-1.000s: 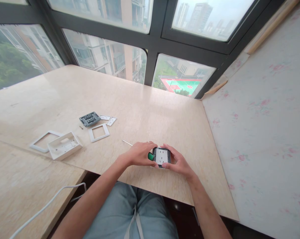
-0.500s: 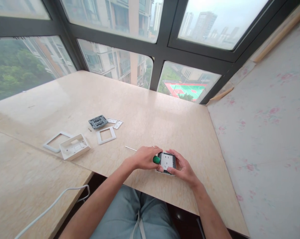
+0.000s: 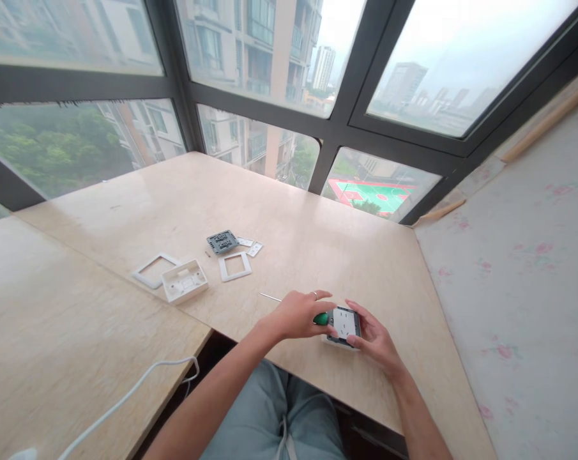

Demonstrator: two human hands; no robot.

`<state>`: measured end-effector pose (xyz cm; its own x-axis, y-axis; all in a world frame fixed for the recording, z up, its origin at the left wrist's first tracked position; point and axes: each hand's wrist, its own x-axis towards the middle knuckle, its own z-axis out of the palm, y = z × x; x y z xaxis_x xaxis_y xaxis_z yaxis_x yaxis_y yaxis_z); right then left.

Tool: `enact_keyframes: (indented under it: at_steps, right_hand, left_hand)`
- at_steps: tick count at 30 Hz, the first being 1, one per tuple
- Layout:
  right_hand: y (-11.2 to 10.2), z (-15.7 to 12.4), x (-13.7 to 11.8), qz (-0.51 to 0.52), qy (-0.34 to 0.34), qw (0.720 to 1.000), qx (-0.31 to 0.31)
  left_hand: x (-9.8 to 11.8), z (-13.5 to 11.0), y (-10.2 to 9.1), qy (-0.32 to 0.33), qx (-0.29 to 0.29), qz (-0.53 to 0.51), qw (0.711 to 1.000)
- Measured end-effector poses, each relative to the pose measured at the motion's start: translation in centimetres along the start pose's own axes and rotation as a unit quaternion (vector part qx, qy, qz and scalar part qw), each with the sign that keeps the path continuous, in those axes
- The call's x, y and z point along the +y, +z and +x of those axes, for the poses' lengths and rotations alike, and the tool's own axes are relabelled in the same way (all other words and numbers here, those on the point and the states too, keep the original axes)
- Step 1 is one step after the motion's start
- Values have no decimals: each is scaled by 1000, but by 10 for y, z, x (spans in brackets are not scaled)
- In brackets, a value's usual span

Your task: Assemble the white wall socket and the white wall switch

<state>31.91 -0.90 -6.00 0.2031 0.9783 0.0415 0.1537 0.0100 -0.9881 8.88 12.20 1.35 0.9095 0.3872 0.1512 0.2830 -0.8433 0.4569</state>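
My left hand [image 3: 302,314] is closed around a screwdriver [image 3: 320,318]. Its green handle end pokes out toward the socket, and its thin metal shaft points away to the left. The fingertips of that hand reach the left edge of a white wall socket [image 3: 345,322] with a dark frame, seated on a white box near the table's front edge. My right hand [image 3: 375,338] grips the socket from the right, thumb at the lower corner and fingers along the far side. The left palm hides the middle of the screwdriver.
To the left lie a white open mounting box [image 3: 185,281], a white frame [image 3: 157,271], a second frame [image 3: 235,266], a grey socket back [image 3: 222,241] and small white covers [image 3: 255,248]. A white cable [image 3: 126,396] crosses the left tabletop. Windows [image 3: 260,147] border the far side.
The camera view has shifted, so everything appears farther right and slightly lower. Both hands remain at the socket; the left fingers have lifted a little, and the screwdriver stays in that hand.
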Motion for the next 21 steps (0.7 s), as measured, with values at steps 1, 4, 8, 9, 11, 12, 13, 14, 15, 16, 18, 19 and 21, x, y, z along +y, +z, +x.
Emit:
enact_keyframes:
  at_steps: [1, 4, 8, 9, 11, 12, 13, 14, 15, 16, 18, 19, 21]
  right_hand:
    - [1, -1, -2, 3, -3, 1000, 6]
    - [7, -6, -4, 27, -4, 998, 65]
    - [24, -24, -12, 15, -32, 974, 222]
    - [29, -29, -17, 2, -47, 969, 241]
    - [44, -38, -32, -31, -86, 968, 234]
    - [51, -42, -40, -53, -110, 969, 216]
    - [59, -44, -49, -79, -133, 969, 192]
    - [68, -45, -56, -114, -152, 967, 169]
    - [75, -44, -62, -155, -163, 964, 140]
    - [83, -43, -66, -186, -172, 960, 117]
    - [96, -38, -69, -217, -187, 954, 93]
    - [102, -35, -68, -223, -196, 951, 89]
    - [111, -30, -66, -217, -210, 949, 92]
  left_hand:
    - [2, -4, -6, 2, 23, 2, 1000]
    - [9, -16, -22, 14, 110, 4, 994]
    - [20, -30, -33, 70, 242, -17, 968]
    - [23, -33, -34, 89, 266, -27, 959]
    - [30, -37, -32, 123, 299, -50, 945]
    - [33, -38, -31, 140, 309, -58, 939]
    - [37, -38, -29, 157, 315, -64, 934]
    - [40, -38, -27, 176, 320, -67, 928]
    - [44, -38, -24, 196, 323, -71, 923]
    - [47, -38, -22, 214, 326, -76, 918]
    - [55, -37, -17, 237, 339, -99, 905]
    - [58, -37, -15, 241, 351, -118, 897]
    - [64, -37, -14, 231, 387, -165, 877]
